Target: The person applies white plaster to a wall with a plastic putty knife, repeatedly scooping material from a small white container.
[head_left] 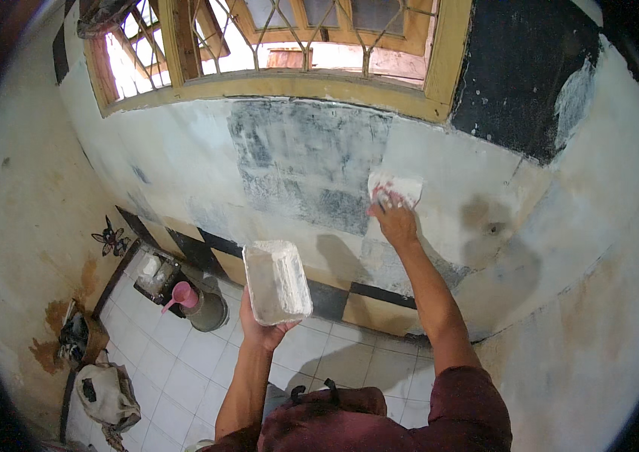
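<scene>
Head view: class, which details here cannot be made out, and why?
All in the head view:
Left hand: parts of its fingers, hidden behind the white tray.
White flat piece in the right hand: its far side, hidden by its near face.
Window frame: its top, cut off by the upper edge.

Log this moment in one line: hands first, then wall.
left hand: holding white-smeared tray | right hand: holding whitened flat tool at wall | wall: blotchy dark patch below window
</scene>
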The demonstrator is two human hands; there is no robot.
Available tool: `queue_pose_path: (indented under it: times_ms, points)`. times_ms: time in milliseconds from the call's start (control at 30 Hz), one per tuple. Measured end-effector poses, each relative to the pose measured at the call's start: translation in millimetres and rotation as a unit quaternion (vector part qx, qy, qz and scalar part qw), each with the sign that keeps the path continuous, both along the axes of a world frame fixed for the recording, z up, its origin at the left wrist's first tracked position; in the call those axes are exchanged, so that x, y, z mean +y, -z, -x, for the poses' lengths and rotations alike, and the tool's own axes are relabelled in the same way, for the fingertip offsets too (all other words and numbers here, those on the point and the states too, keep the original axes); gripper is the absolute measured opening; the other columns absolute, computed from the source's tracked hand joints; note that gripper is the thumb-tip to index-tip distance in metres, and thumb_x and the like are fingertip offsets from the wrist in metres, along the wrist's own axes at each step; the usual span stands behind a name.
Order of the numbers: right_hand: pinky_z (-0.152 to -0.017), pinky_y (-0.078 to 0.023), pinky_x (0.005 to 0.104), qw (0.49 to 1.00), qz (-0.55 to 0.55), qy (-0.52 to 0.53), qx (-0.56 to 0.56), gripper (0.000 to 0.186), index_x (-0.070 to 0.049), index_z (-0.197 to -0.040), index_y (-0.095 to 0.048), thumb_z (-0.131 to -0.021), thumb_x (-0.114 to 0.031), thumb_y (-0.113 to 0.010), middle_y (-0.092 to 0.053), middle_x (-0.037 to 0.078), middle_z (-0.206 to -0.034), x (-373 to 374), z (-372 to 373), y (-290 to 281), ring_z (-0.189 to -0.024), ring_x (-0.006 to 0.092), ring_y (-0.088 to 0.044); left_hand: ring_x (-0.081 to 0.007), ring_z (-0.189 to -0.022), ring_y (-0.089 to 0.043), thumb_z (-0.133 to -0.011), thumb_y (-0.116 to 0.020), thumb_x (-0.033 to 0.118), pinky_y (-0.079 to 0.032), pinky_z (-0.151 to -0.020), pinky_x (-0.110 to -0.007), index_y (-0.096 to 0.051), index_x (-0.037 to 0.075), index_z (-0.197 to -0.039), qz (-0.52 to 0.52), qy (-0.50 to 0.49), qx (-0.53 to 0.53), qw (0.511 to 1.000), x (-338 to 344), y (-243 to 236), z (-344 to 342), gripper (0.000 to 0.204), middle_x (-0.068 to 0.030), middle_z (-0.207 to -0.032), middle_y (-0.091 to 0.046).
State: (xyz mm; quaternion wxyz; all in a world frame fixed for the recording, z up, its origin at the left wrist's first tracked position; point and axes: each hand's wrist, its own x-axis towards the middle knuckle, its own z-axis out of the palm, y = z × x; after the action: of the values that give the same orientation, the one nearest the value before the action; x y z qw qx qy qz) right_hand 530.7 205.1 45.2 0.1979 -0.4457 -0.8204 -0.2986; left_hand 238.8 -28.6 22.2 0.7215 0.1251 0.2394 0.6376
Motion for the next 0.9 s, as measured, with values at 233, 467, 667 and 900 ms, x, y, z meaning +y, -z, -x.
queue_pose_path:
  times_ms: [233, 467, 667, 900]
  points:
    - [-0.091, -0.047, 0.0465, 0.995, -0.058, -0.066, 0.046, 0.034, -0.01, -0.116, -0.062, -0.086, -0.027, -0.061, -0.06, 0.011, -0.12, -40.1, 9.3, 38.7, -0.112, 0.0322, -0.056, -0.0346, -0.111, -0.06, -0.094, -0.029, 0.06, -0.054, -0.084, -0.054, -0.042, 0.009, -0.139, -0.015, 0.004, -0.015, 1.0, 3.3, -4.4, 2.5, 0.069, -0.0135, -0.131, -0.055]
    - [-0.09, -0.048, 0.0459, 0.991, -0.104, -0.047, 0.075, 0.037, -0.012, -0.114, -0.061, -0.077, -0.014, -0.064, -0.061, 0.013, -0.113, -21.8, 25.6, -101.9, -0.106, 0.034, -0.058, -0.0349, -0.112, -0.06, -0.094, -0.028, 0.06, -0.053, -0.085, -0.055, -0.042, 0.009, -0.139, -0.076, 0.046, -0.047, 0.995, 6.3, 7.5, 1.3, 0.069, -0.0135, -0.13, -0.055]
    - [-0.094, -0.046, 0.052, 0.999, 0.006, -0.027, -0.034, 0.033, -0.013, -0.111, -0.063, -0.08, -0.023, -0.063, -0.058, 0.012, -0.125, -10.9, -12.1, 73.8, -0.112, 0.0377, -0.056, -0.0333, -0.108, -0.062, -0.093, -0.032, 0.056, -0.054, -0.085, -0.053, -0.045, 0.007, -0.136, -0.014, 0.023, -0.012, 1.0, 3.5, -3.7, -10.0, 0.066, -0.0136, -0.127, -0.057]
    - [-0.095, -0.045, 0.0519, 0.996, -0.001, 0.033, 0.082, 0.036, -0.016, -0.113, -0.066, -0.077, -0.011, -0.06, -0.059, 0.012, -0.125, -55.2, -24.2, 20.3, -0.112, 0.0349, -0.057, -0.0335, -0.11, -0.061, -0.094, -0.032, 0.057, -0.053, -0.087, -0.055, -0.043, 0.008, -0.138, -0.013, 0.016, -0.011, 1.0, -0.2, -2.0, -6.0, 0.067, -0.0137, -0.129, -0.056]
